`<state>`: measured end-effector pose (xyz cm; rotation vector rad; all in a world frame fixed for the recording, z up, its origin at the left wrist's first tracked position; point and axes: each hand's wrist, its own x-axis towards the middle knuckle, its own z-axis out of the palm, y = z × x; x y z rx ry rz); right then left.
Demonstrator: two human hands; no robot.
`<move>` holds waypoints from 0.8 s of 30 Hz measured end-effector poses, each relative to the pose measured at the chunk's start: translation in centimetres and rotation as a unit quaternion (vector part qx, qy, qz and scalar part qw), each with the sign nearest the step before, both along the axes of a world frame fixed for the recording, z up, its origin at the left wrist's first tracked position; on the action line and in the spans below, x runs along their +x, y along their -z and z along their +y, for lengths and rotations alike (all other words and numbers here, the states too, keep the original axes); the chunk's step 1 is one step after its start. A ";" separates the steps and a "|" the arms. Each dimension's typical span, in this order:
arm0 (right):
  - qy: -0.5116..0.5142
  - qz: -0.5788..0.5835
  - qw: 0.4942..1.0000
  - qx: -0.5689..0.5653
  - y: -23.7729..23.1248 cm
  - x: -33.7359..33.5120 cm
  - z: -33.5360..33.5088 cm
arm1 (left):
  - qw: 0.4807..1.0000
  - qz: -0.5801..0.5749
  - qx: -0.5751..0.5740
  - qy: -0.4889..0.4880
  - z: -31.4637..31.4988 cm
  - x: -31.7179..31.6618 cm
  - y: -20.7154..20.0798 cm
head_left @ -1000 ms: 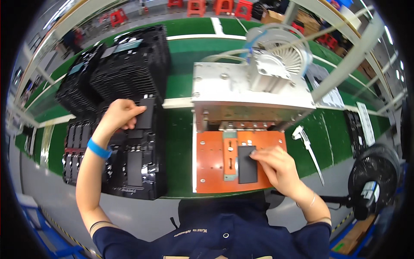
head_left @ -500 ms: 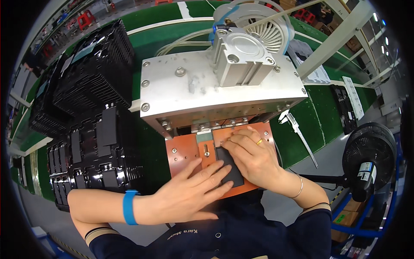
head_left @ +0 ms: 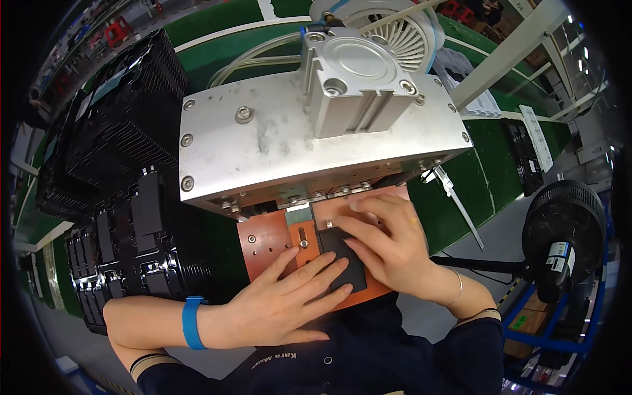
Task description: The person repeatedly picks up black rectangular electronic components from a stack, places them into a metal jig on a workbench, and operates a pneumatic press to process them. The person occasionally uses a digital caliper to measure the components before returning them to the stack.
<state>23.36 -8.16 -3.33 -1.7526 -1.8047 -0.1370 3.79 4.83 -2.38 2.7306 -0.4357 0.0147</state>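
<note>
A flat dark grey rectangular piece (head_left: pixel 343 266) lies on the orange fixture plate (head_left: pixel 263 232) beneath the front of a silver metal press (head_left: pixel 263 138). My left hand (head_left: pixel 283 303) is open, its spread fingertips resting along the left side of the piece. Over the far end of that piece, my right hand (head_left: pixel 395 247) bends its fingers, thumb and index apart. Its index fingertip is at a small shiny tab (head_left: pixel 330 224) at the piece's far edge. I see nothing gripped in either hand. My right palm hides part of the plate.
Black plastic trays (head_left: pixel 125 118) are stacked at the left, with more trays holding dark flat pieces (head_left: pixel 148 214) nearer me. A caliper (head_left: pixel 457 204) lies on the green bench at the right. Beyond it stands a black fan (head_left: pixel 565 224). A large reel (head_left: pixel 401 39) sits behind the press.
My right thumb and fingers have spread apart and lifted slightly from the piece's far end. The left hand stays nearly in place. The view has shifted, with the press appearing larger.
</note>
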 end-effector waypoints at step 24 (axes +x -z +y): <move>-0.070 -0.037 0.994 -0.073 -0.6 -0.1 -1.7 | 0.996 0.007 -0.026 -0.080 1.8 1.0 0.0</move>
